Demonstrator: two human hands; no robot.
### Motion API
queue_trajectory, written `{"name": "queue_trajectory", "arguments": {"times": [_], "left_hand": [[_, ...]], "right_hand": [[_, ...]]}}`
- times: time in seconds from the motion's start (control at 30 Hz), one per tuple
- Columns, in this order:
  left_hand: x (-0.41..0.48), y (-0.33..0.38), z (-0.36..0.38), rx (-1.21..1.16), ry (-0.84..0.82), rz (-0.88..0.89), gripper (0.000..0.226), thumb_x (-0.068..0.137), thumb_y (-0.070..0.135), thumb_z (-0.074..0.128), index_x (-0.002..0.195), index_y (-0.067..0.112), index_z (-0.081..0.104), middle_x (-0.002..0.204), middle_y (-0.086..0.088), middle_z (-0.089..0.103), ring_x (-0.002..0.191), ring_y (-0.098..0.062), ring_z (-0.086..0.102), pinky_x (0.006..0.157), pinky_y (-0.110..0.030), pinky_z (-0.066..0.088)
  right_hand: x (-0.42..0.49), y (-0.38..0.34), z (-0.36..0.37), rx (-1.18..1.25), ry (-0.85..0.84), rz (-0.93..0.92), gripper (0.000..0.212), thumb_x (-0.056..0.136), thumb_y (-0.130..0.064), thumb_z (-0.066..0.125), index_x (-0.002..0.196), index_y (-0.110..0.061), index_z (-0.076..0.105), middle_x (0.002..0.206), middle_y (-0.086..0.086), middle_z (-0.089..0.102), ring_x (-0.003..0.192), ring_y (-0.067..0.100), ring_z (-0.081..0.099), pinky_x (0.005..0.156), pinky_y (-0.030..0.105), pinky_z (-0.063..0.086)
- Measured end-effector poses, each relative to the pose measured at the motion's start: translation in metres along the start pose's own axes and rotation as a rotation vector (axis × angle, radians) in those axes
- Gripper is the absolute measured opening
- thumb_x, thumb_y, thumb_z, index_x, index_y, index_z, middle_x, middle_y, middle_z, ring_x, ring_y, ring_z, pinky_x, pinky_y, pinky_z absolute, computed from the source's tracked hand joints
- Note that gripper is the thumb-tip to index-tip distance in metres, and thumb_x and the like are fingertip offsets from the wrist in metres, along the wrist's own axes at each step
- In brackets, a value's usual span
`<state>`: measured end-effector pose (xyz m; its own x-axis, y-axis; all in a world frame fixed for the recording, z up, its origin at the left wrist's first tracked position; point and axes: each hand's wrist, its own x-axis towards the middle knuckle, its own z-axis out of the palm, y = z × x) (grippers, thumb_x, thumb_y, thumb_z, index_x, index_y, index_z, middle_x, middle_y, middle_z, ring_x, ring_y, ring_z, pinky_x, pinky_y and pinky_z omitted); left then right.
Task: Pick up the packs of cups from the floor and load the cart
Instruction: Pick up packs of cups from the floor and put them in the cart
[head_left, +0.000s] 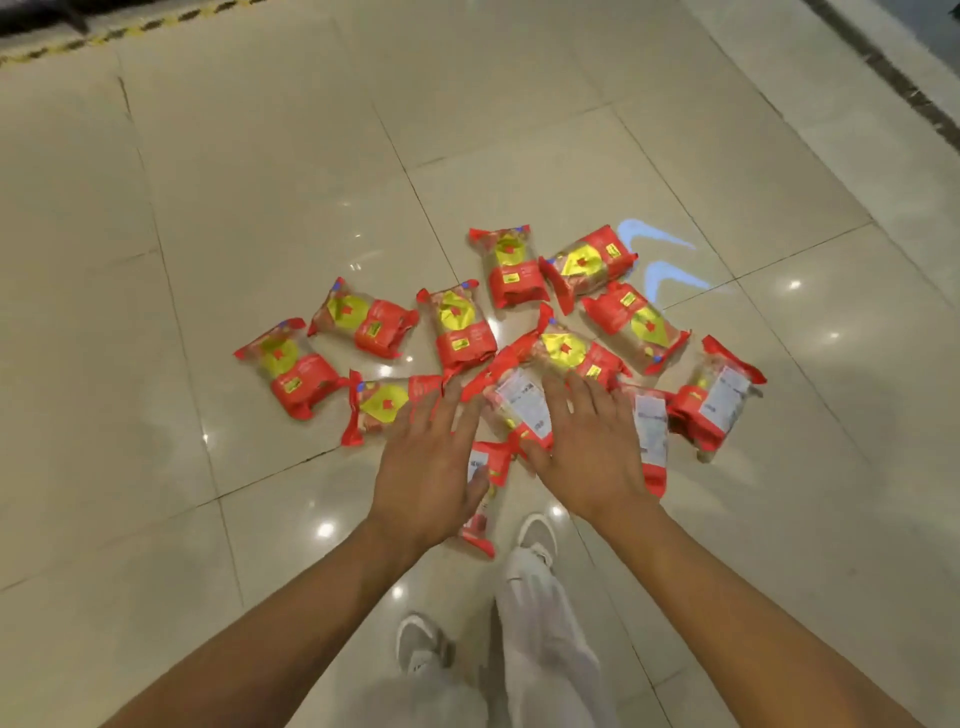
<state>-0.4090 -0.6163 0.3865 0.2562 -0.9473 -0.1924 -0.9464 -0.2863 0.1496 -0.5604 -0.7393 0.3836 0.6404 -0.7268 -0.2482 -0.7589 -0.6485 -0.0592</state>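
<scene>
Spread and empty, the left hand (426, 457) and right hand (587, 447) flank a label-up pack of cups (522, 410). A loose squeeze could let its slick wrap slip.

Commercial hall: glossy tiles (249, 197), hazard tape (130, 28)

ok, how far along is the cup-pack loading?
Done: nothing visible; no cart in view, the packs lie scattered on the floor. In hand: left hand and right hand, both open, reach over the white-labelled pack, gripping nothing. Left: every pickup and loading.
</scene>
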Motion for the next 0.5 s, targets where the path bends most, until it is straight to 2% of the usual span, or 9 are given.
{"name": "queue_trajectory", "arguments": {"times": [0.1,0.2,0.27,0.4,0.5], "left_hand": [[0.048,-0.024,0.119,-0.014,-0.086,-0.066,0.075,0.089,0.05,0.06,0.152,0.013,0.042,0.161,-0.016,0.04,0.145,-0.038,0.041,0.118,-0.053,0.032],[0.074,-0.048,0.249,-0.036,-0.301,-0.125,0.081,0.092,0.056,0.052,0.158,0.018,0.028,0.164,-0.01,0.033,0.148,-0.031,0.034,0.121,-0.044,0.027],[0.083,-0.062,0.328,-0.105,-0.425,-0.217,0.088,0.089,0.061,0.055,0.16,0.02,0.022,0.165,-0.007,0.03,0.148,-0.028,0.034,0.119,-0.041,0.029],[0.1,-0.085,0.448,-0.434,-0.517,-0.534,0.091,0.074,0.061,0.074,0.148,0.02,0.04,0.147,-0.006,0.049,0.132,-0.028,0.05,0.107,-0.041,0.045],[0.111,-0.098,0.504,-0.777,-0.464,-0.794,0.079,0.068,0.037,0.086,0.135,0.014,0.052,0.129,-0.006,0.065,0.117,-0.027,0.065,0.1,-0.046,0.054]], "right_hand": [[0.069,0.028,0.11,-0.024,-0.107,0.015,0.078,0.096,-0.066,0.027,0.158,-0.018,0.027,0.161,0.015,0.036,0.148,0.035,0.031,0.118,0.053,0.02],[0.128,0.059,0.227,-0.061,-0.253,0.005,0.079,0.098,-0.063,0.037,0.16,-0.019,0.02,0.162,0.016,0.033,0.147,0.035,0.032,0.115,0.05,0.028],[0.165,0.079,0.295,-0.017,-0.349,0.032,0.082,0.097,-0.064,0.041,0.161,-0.019,0.017,0.164,0.017,0.029,0.149,0.035,0.029,0.114,0.05,0.029],[0.236,0.116,0.394,0.21,-0.424,0.143,0.087,0.092,-0.057,0.061,0.159,-0.016,0.023,0.16,0.016,0.036,0.146,0.035,0.036,0.115,0.049,0.036],[0.275,0.137,0.441,0.39,-0.429,0.194,0.09,0.084,-0.048,0.077,0.152,-0.008,0.033,0.152,0.017,0.047,0.132,0.035,0.051,0.106,0.042,0.044]]}}
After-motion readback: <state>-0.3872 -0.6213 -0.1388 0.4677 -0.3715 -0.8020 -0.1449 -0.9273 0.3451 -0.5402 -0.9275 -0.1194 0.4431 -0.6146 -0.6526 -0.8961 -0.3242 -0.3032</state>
